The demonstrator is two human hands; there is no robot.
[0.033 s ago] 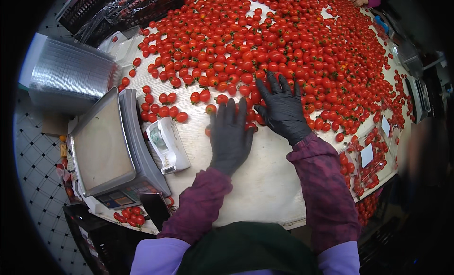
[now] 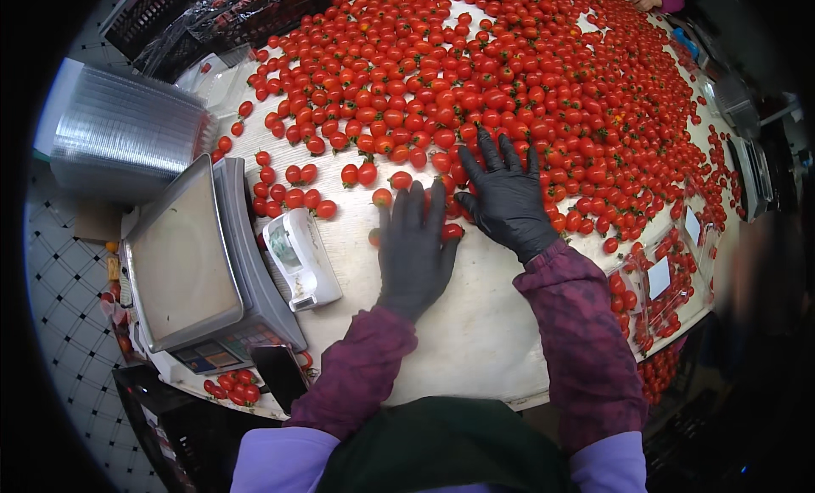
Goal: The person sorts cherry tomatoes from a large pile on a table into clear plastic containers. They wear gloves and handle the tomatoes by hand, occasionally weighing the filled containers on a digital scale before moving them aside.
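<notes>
A wide spread of red cherry tomatoes (image 2: pixel 407 77) covers the far part of the pale table (image 2: pixel 475 340). My left hand (image 2: pixel 416 260), in a black glove, lies palm down at the near edge of the spread. Its fingers are stretched out, with a few tomatoes showing around and between them. To its right, my right hand (image 2: pixel 509 200), gloved the same way, rests palm down with fingers apart against the near side of the pile. What lies under either palm is hidden.
At left stand a scale (image 2: pixel 191 255), a white small device (image 2: pixel 300 260), a phone (image 2: pixel 278 376) and a stack of clear plastic boxes (image 2: pixel 127 124). Tomato-filled clear boxes (image 2: pixel 671 294) sit at right. A black crate (image 2: pixel 157 22) is at far left; another person's hand (image 2: pixel 647 2) shows at far right.
My left hand has shifted slightly nearer and to the right. Tomatoes beside its fingertips have moved a little. My right hand is almost where it was.
</notes>
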